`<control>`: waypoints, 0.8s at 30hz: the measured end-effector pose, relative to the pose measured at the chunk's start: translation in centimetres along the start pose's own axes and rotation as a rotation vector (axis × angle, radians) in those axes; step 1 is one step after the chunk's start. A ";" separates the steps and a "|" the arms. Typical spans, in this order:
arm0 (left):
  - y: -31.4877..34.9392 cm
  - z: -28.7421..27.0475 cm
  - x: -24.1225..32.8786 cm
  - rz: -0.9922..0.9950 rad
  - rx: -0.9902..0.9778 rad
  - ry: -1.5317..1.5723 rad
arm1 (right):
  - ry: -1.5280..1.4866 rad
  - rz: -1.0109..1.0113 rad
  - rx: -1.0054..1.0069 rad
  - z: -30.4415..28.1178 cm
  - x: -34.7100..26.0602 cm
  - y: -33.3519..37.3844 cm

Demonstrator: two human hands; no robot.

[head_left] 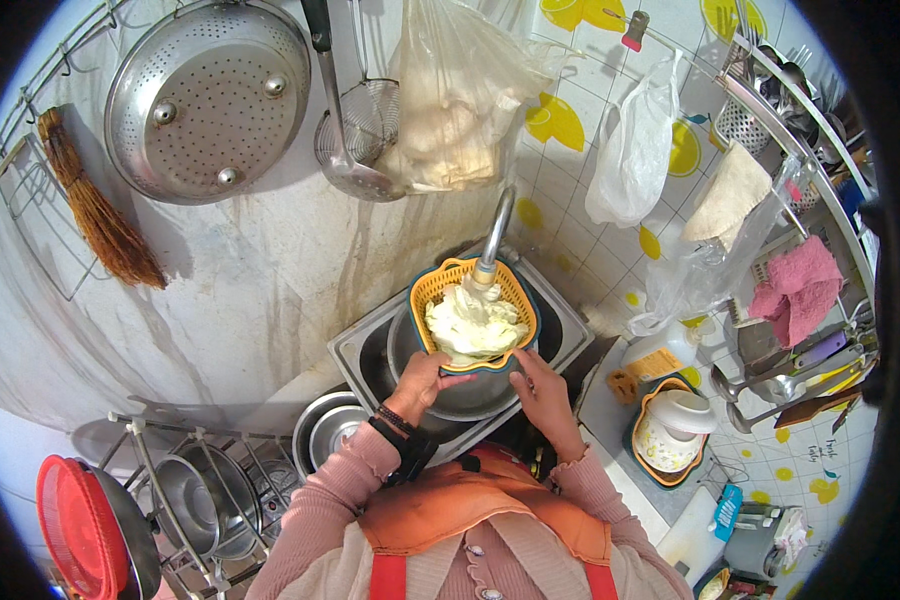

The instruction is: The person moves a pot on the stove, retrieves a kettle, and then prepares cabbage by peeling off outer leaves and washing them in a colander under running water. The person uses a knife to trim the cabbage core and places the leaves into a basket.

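A yellow plastic colander [526,300], set in a dark teal outer basin [537,338], sits under the faucet [492,250] over the sink [575,325]. Pale green cabbage leaves [470,325] fill it. Water seems to fall onto the leaves from the spout. My left hand [422,385] grips the near left rim, with its thumb at the edge. At the near right rim, my right hand [547,398] holds on with its fingertips; part of its grip is hidden. Below the colander, a large metal bowl [470,398] rests in the sink.
More metal bowls [335,430] stand left of the sink. A rack [170,500] holds pans and a red basket [75,525] at lower left. A steamer tray [208,105], skimmer ladle [355,175] and plastic bag [455,110] hang above. A white lidded pot [675,430] stands right.
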State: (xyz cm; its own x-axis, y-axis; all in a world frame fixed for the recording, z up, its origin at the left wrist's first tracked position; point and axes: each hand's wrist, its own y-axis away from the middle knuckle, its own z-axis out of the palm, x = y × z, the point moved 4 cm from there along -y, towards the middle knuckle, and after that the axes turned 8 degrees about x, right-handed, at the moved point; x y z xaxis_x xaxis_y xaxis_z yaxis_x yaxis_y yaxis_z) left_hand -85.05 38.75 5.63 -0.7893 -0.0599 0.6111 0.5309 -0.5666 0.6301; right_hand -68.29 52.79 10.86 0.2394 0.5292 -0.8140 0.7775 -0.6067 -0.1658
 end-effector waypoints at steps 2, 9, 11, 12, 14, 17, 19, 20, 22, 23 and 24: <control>0.0 -0.1 -0.1 0.000 0.006 0.001 | 0.001 -0.004 -0.005 0.0 0.0 0.0; -0.1 -0.3 -0.1 0.023 0.019 -0.012 | 0.017 0.012 -0.034 0.2 0.1 -0.1; -0.2 -0.4 0.0 0.029 0.036 -0.003 | 0.021 -0.012 -0.025 0.3 0.1 -0.2; -0.2 -0.4 0.0 0.030 0.041 -0.013 | 0.034 -0.051 -0.003 0.2 0.0 -0.3; -0.3 -0.4 0.0 0.020 0.051 -0.026 | 0.036 -0.070 0.013 0.3 0.1 -0.2; -0.2 -0.3 0.0 0.029 0.067 -0.053 | 0.045 -0.085 0.027 0.5 0.3 -0.2; 0.0 -0.2 0.1 0.075 0.060 -0.039 | 0.103 -0.180 0.077 0.4 0.2 -0.1; 0.1 -0.1 0.1 0.092 0.065 -0.034 | 0.093 -0.154 0.056 0.5 0.4 -0.1; 0.4 0.1 0.0 0.117 0.072 -0.031 | 0.064 -0.069 -0.003 0.7 0.8 0.1; 0.4 0.2 0.1 0.130 0.078 -0.027 | 0.072 -0.088 0.006 0.7 0.8 0.1; 0.5 0.3 0.0 0.125 0.090 -0.037 | 0.080 -0.108 0.016 0.6 0.7 0.1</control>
State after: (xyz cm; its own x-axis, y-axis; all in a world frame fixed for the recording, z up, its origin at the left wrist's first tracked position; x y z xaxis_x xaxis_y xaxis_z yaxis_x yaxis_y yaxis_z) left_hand -84.75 38.70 6.09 -0.7040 -0.0941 0.7040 0.6513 -0.4808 0.5870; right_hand -68.40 52.72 9.88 0.2007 0.6370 -0.7443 0.7920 -0.5527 -0.2594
